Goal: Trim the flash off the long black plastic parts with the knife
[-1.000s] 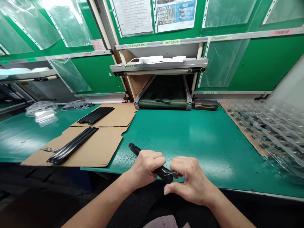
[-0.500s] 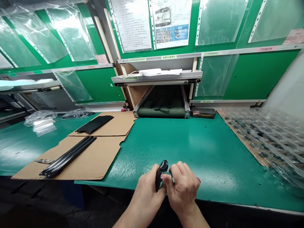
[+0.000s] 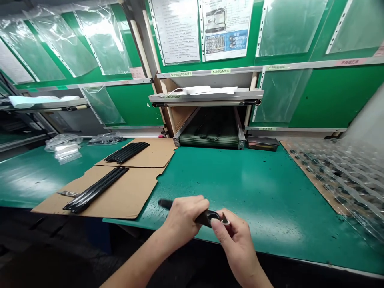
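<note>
My left hand [image 3: 182, 218] is wrapped round a long black plastic part [image 3: 206, 218], held tilted over the front edge of the bench. One end of the part sticks out to the left of my fist, the other points right and has a rounded hollow. At that right end my right hand [image 3: 239, 238] is closed, its thumb pressed near the hollow. A small dark pointed piece [image 3: 225, 219] shows by the right index finger; what it belongs to is hidden in the grip.
Black strips [image 3: 96, 191] lie in two groups on cardboard [image 3: 120, 200] at the left. Clear plastic trays [image 3: 339, 180] with dark parts are at the right. A conveyor belt [image 3: 210, 140] stands at the back beside a black box [image 3: 262, 143]. Plastic bags [image 3: 67, 150] lie far left.
The black part has turned from pointing up and away to lying across, its hollow end now at the right. My right hand has rolled over so the thumb shows on top.
</note>
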